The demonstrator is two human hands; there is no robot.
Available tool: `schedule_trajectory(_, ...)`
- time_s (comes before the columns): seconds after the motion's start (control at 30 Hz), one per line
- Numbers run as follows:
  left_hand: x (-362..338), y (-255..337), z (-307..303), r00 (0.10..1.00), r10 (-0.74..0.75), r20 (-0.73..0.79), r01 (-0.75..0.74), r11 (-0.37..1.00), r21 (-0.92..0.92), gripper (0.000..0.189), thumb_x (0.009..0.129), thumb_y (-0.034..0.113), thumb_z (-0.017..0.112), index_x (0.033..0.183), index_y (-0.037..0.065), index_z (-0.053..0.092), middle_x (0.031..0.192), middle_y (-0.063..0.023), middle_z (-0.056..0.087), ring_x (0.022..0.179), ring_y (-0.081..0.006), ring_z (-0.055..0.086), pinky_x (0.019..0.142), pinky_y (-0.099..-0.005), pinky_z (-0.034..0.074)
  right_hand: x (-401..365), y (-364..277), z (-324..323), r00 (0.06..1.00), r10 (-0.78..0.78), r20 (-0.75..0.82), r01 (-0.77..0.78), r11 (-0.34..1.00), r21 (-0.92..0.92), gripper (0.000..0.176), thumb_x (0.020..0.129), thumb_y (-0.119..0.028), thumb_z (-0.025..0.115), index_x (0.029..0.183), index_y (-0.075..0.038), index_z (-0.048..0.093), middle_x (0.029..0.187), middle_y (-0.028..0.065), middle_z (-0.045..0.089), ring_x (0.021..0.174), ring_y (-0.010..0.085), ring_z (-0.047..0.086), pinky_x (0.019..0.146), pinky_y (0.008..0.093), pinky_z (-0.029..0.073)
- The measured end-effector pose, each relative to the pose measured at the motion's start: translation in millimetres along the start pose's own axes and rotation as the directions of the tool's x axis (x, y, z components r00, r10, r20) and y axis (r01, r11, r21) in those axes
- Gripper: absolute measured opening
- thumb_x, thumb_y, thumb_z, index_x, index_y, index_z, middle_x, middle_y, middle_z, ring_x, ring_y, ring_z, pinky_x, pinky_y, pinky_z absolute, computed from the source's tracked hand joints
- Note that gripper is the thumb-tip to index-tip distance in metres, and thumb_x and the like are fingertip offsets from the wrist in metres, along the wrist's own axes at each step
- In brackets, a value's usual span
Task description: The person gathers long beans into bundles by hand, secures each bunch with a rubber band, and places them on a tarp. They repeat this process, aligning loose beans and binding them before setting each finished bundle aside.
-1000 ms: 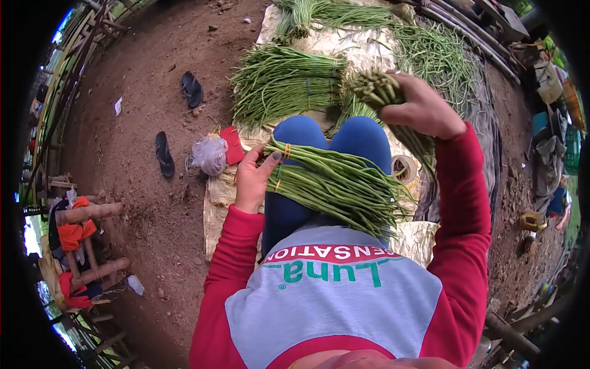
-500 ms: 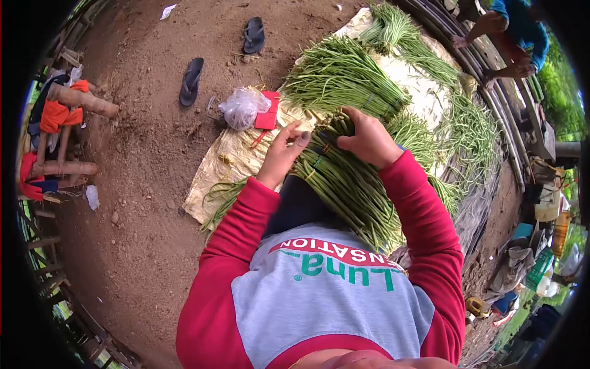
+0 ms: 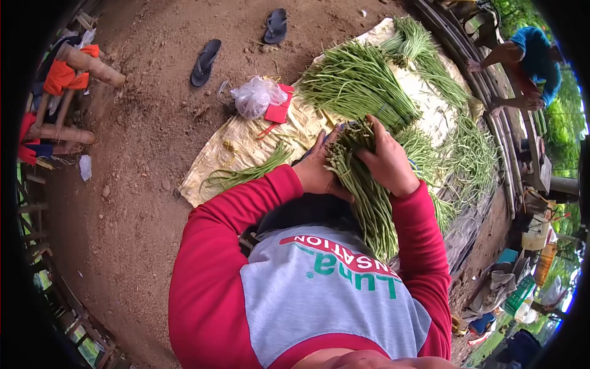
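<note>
Head view, the only one I have. Bunch of long green beans [image 3: 375, 200] slants over the person's lap, cut ends up between the hands, tails down toward the shirt [image 3: 332, 289]. Left hand [image 3: 319, 169] curved round the near side, thumb low against the stems; some of its fingertips hidden from me. Right hand [image 3: 390, 163] pinches the bunch near its top, thumb on one face, fingers over the other. Neither hand spread.

Step in hand, as I judge it: gathering and squaring the ends. I would want even pressure from both palms, ends tapped level, and no hard squeeze, since fresh pods probably bruise or snap. The tails seem likely to fan out if the grip sits too high.

Containers: clear plastic bag [image 3: 251, 98] crumpled on the pale sheet [image 3: 200, 172], just beside a flat red thing [image 3: 280, 106]; contents I cannot make out. Far right, a green crate [image 3: 519, 295] and a pale jug [image 3: 536, 235], both well apart from the hands; what they hold, too small to tell
</note>
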State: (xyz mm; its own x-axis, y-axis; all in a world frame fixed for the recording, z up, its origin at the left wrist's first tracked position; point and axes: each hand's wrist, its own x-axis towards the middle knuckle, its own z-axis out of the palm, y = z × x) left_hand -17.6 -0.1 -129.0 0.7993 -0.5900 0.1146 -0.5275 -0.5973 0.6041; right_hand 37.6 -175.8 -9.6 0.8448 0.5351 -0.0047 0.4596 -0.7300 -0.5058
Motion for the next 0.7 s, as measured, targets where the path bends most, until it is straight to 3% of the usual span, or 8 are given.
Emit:
schedule_trajectory(0.13,38.3,18.0,4.8,0.986,0.048,-0.158,-0.092,0.955,-0.28,0.104,0.073,0.065,0.073,0.154,0.011,0.035,0.157,-0.0195,0.034,0.148,-0.0406,0.02,0.119,-0.0575,0.017,-11.0,-13.8,-19.7,0.972,0.045,-0.229,-0.042,0.999,0.02,0.071,0.087,-0.013,0.067,0.147,0.005,0.034,0.115,0.031,0.063,0.104,0.0466,0.062,0.092,0.0451,0.05)
schedule_trajectory(0.2,61.2,54.7,0.3,0.899,-0.163,-0.406,-0.318,0.393,-0.863,0.087,0.067,0.027,0.089,0.14,0.0,0.049,0.137,-0.0155,0.057,0.127,-0.0252,0.055,0.109,-0.0367,0.042,-10.3,-18.2,-36.9,0.954,0.117,-0.276,-0.066,0.98,0.186,0.069,0.089,-0.011,0.065,0.148,0.005,0.032,0.114,0.029,0.064,0.103,0.0419,0.064,0.091,0.0416,0.051)
schedule_trajectory(0.23,68.1,69.5,-17.6,0.906,-0.141,-0.399,-0.32,0.388,-0.864,0.087,0.067,0.027,0.089,0.14,0.0,0.049,0.137,-0.0155,0.057,0.127,-0.0252,0.055,0.109,-0.0367,0.042,-8.6,-22.0,-47.5,0.939,0.172,-0.297,-0.06,0.934,0.352,0.068,0.091,-0.009,0.064,0.149,0.005,0.03,0.114,0.027,0.065,0.103,0.0372,0.065,0.09,0.038,0.052)
schedule_trajectory(0.33,89.5,97.5,-79.3,0.777,-0.149,-0.612,-0.487,0.476,-0.733,0.074,0.065,0.017,0.088,0.13,-0.001,0.056,0.117,-0.0115,0.068,0.107,-0.02,0.065,0.095,-0.0348,0.051,2.2,-63.1,-92.1,0.889,0.093,-0.448,0.265,0.693,0.67,0.061,0.099,0.001,0.055,0.152,0.003,0.025,0.127,0.0158,0.061,0.116,0.0179,0.059,0.097,0.0304,0.049)
schedule_trajectory(0.5,77.2,114.7,-203.5,0.645,0.278,-0.712,-0.43,0.902,-0.037,0.079,0.062,0.018,0.088,0.131,0.0,0.054,0.102,-0.0139,0.071,0.095,-0.0292,0.071,0.083,-0.0387,0.057,-8.2,-82.4,-116.7,0.822,-0.057,-0.566,0.564,0.211,0.798,0.055,0.097,-0.002,0.06,0.148,-0.003,0.038,0.134,0.0131,0.059,0.123,0.0223,0.058,0.103,0.0325,0.048)
schedule_trajectory(0.57,63.9,134.6,-240.6,0.703,0.393,-0.593,-0.367,0.914,0.172,0.049,0.064,0.014,0.086,0.109,0.004,0.069,0.106,-0.0102,0.072,0.09,-0.0244,0.071,0.081,-0.0361,0.056,-11.9,-76.9,-95.2,0.811,0.048,-0.583,0.505,0.446,0.739,0.055,0.099,-0.016,0.063,0.147,-0.004,0.04,0.139,0.0148,0.056,0.127,0.0261,0.056,0.107,0.0379,0.045)
schedule_trajectory(0.6,60.8,139.4,-247.3,0.753,0.391,-0.53,-0.313,0.92,0.235,0.072,0.058,0.014,0.087,0.125,0.006,0.061,0.113,-0.0129,0.07,0.096,-0.0304,0.07,0.084,-0.0393,0.056,-4.2,-69.2,-87.2,0.84,-0.068,-0.539,0.455,-0.454,0.766,0.068,0.096,-0.039,0.066,0.149,-0.006,0.039,0.145,0.0155,0.051,0.132,0.0303,0.052,0.113,0.0458,0.04)
schedule_trajectory(0.7,62.2,129.3,-215.9,0.828,0.411,-0.382,-0.255,0.882,0.396,0.091,0.061,0.018,0.084,0.144,0.014,0.046,0.107,-0.0178,0.065,0.093,-0.0377,0.066,0.085,-0.0453,0.053,-9.7,-48.1,-45.2,0.912,0.018,-0.41,0.31,-0.687,0.658,0.094,0.081,-0.072,0.066,0.15,-0.012,0.04,0.145,0.0113,0.051,0.133,0.0298,0.05,0.115,0.0517,0.035)
